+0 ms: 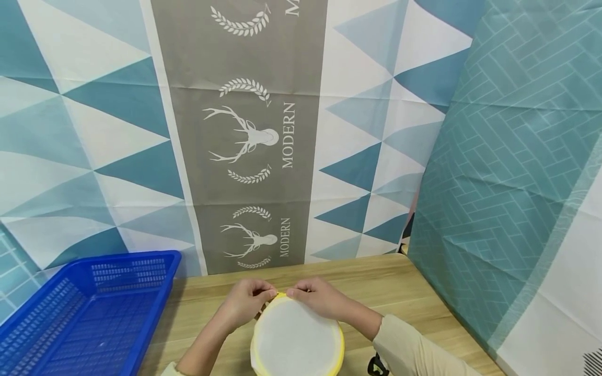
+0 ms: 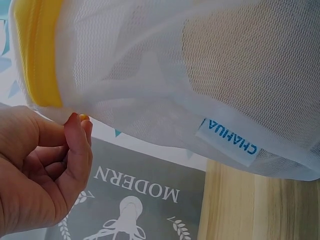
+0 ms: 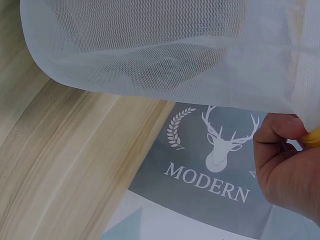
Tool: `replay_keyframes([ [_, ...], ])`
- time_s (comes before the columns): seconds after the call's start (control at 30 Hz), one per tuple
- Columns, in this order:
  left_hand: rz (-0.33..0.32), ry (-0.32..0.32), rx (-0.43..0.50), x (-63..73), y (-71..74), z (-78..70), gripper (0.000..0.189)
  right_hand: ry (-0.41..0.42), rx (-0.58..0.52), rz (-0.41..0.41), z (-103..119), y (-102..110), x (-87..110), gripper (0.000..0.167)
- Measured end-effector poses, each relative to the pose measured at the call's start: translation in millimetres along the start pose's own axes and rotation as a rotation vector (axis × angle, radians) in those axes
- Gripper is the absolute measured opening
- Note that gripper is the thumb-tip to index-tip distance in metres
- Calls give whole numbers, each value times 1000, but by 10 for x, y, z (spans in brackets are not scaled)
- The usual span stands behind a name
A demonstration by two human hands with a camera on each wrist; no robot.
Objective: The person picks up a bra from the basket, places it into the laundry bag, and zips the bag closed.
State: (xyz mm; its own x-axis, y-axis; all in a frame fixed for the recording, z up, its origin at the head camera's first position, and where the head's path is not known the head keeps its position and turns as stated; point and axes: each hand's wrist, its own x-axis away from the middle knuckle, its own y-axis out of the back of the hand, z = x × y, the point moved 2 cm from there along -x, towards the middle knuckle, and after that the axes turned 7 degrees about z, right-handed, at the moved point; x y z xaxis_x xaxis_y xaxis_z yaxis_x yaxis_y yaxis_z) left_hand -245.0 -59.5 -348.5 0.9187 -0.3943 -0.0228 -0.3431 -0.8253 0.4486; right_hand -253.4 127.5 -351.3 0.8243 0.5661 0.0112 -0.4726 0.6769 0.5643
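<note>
A round white mesh laundry bag (image 1: 299, 337) with yellow trim stands on the table, its flat white top facing up. Its CHAHUA label (image 2: 227, 141) shows on the mesh side in the left wrist view. My left hand (image 1: 245, 304) pinches a small yellow bit at the far edge of the rim, mostly hidden by the fingertips. Just to the right, my right hand (image 1: 321, 298) grips the yellow edge between thumb and curled forefinger. In the right wrist view the white mesh side hangs beside that hand.
A blue plastic basket (image 1: 162, 292) stands at the left of the wooden table (image 1: 376, 277). Behind the table hangs a patterned cloth (image 1: 254, 183) with deer heads and triangles. A green cloth (image 1: 512, 156) hangs along the right side.
</note>
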Motion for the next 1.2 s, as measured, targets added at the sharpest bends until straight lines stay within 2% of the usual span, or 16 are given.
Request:
replay_keyframes([
  [0.33,-10,-20,-16,-2,-9,-16,15,-9,10,36,36,-44,-30,31],
  [0.47,-2,-23,-9,-3,-13,-16,15,-13,22,23,50,-53,-28,31],
  [0.8,12,-4,9,-5,-30,-13,16,-27,-2,23,14,-16,9,33],
  [1.2,-1,17,10,31,-3,25,17,-34,-36,6,-2,-17,17,33],
])
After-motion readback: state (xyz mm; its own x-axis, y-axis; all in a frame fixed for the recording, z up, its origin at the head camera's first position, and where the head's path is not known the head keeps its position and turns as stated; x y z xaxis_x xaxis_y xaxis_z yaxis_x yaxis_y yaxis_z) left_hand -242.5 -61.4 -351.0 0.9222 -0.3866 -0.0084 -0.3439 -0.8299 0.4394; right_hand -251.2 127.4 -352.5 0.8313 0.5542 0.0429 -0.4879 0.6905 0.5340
